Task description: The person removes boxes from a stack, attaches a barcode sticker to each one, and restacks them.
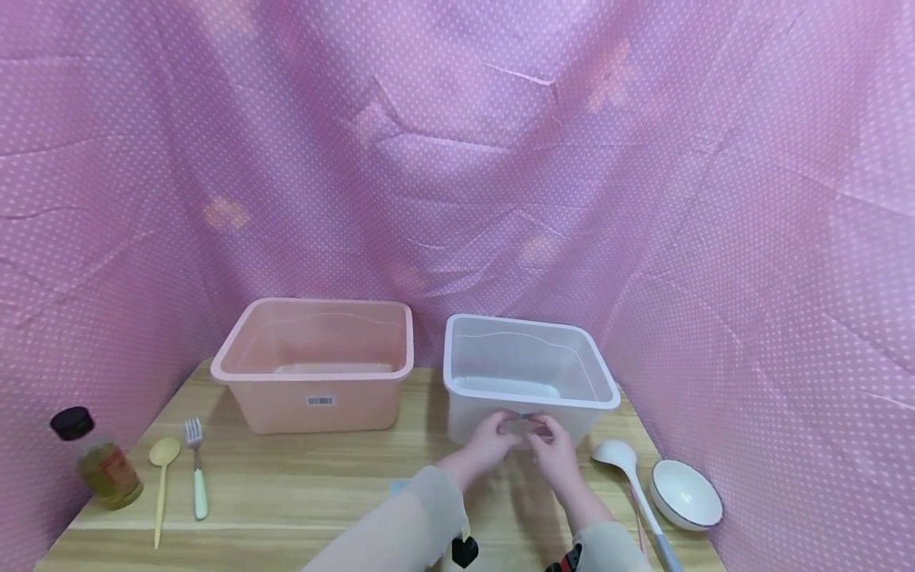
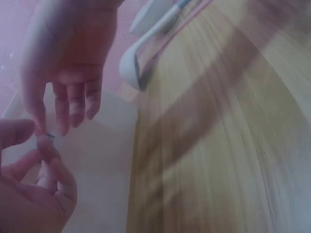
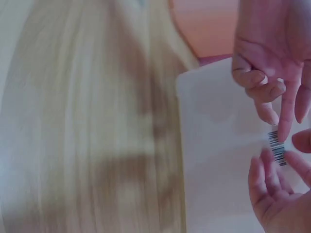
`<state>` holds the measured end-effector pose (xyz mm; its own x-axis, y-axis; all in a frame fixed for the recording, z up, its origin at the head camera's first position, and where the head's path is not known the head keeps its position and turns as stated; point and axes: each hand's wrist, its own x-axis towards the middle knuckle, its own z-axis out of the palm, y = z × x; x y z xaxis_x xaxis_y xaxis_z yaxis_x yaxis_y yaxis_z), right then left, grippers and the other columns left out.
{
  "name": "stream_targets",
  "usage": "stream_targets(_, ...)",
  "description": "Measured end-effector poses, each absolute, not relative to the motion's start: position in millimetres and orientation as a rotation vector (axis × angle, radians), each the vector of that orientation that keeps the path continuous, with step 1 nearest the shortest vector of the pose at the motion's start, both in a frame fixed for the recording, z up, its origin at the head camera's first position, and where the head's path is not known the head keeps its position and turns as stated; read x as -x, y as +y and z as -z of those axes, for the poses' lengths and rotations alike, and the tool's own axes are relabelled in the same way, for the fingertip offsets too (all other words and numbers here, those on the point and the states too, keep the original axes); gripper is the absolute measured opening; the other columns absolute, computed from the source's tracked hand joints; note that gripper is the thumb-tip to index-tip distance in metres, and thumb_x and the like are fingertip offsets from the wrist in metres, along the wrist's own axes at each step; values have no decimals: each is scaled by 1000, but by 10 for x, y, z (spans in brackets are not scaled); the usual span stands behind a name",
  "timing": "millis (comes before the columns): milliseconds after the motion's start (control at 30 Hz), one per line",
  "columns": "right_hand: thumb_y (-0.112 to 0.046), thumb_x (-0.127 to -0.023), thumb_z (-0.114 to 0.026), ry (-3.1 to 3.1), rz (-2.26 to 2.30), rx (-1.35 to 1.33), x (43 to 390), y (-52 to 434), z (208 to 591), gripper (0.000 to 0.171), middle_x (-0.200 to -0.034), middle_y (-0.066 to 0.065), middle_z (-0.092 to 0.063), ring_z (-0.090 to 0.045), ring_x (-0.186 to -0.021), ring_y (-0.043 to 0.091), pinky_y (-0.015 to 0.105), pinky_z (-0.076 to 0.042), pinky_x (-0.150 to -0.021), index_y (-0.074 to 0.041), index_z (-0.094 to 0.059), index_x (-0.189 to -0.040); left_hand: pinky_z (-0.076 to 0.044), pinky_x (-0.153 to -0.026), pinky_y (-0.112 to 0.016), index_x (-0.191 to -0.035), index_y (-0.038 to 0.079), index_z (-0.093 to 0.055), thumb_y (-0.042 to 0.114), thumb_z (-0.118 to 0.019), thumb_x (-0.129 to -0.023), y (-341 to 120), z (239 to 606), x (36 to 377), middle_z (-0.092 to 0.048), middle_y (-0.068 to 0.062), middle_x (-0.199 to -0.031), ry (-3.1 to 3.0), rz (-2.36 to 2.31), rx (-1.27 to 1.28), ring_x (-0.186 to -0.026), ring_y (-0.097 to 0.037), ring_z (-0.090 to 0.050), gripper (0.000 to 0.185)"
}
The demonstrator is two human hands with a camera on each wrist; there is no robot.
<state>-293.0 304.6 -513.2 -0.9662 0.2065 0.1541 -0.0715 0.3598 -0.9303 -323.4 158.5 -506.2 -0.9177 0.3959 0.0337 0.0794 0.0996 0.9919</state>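
A barcode label (image 3: 277, 148) sits on the front wall of the translucent white bin (image 1: 532, 395). My left hand (image 1: 495, 439) and right hand (image 1: 556, 451) meet there, one at each side of the label. In the right wrist view, fingertips of both hands lie against the label and cover parts of it. My left hand's forefinger is extended while other fingers bend loosely. In the left wrist view, the right hand's remaining fingers hang down in front of the bin wall. Nothing is lifted by either hand.
A pink bin (image 1: 314, 403) stands to the left. At far left are a black-capped bottle (image 1: 110, 475), a yellow spoon (image 1: 163, 457) and a fork (image 1: 199, 485). A ladle (image 1: 632, 469), a thin pink stick (image 1: 638, 520) and a white bowl (image 1: 688, 494) lie at right. Pink curtains surround the table.
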Motion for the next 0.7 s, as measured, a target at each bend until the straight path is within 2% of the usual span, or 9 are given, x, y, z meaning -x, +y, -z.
stream_targets(67,3,-92,-58,-2301,-1833,133,2916,3035,5072,36,-105,21,-60,-59,-74,20,32,-54,-63,7,-55,-128,-39,-50,-23,-136,1,-52,9,-67,-87,1583,5060,3238,-51,-1,-73,2115,-1907,-457,-55,-11,-45,52)
stream_targets(133,3,-92,-57,-2286,-1924,151,2858,3008,4983,39,-101,18,-60,-55,-69,17,29,-51,-62,10,-52,-130,-41,-51,-25,-139,3,-50,15,-69,-88,1572,5064,3223,-50,0,-70,2098,-1881,-434,-54,-11,-44,55)
stream_targets(267,0,-90,-58,-2333,-1941,188,2816,3008,4983,43,-96,11,-61,-51,-64,16,27,-47,-61,10,-50,-132,-42,-53,-26,-145,6,-45,25,-71,-89,1532,5072,3182,-53,-2,-72,2081,-1824,-408,-56,-13,-44,64)
stream_targets(333,-2,-90,-60,-2314,-1964,200,2859,3038,5065,44,-96,9,-61,-50,-65,16,26,-46,-59,7,-51,-133,-39,-50,-23,-144,7,-47,21,-69,-90,1522,5070,3182,-52,-3,-71,2076,-1843,-414,-55,-13,-43,61)
stream_targets(467,-5,-92,-60,-2299,-1988,201,2904,3064,5102,44,-94,8,-58,-46,-61,11,22,-42,-55,5,-52,-133,-41,-50,-24,-141,5,-49,17,-68,-89,1527,5083,3220,-53,-4,-70,2089,-1866,-427,-55,-14,-46,56)
stream_targets(600,-5,-93,-58,-2297,-2013,250,2875,3117,5160,43,-94,8,-59,-42,-55,8,22,-41,-52,11,-50,-132,-50,-62,-35,-137,-1,-50,17,-67,-89,1492,5098,3212,-60,-11,-82,2149,-1815,-375,-64,-18,-52,55)
stream_targets(700,-3,-93,-56,-2236,-2018,368,2798,3217,5183,40,-89,9,-58,-45,-55,9,23,-45,-53,15,-50,-128,-53,-71,-42,-126,-7,-56,10,-63,-89,1362,5087,3229,-62,-14,-88,2188,-1783,-335,-70,-23,-58,41)
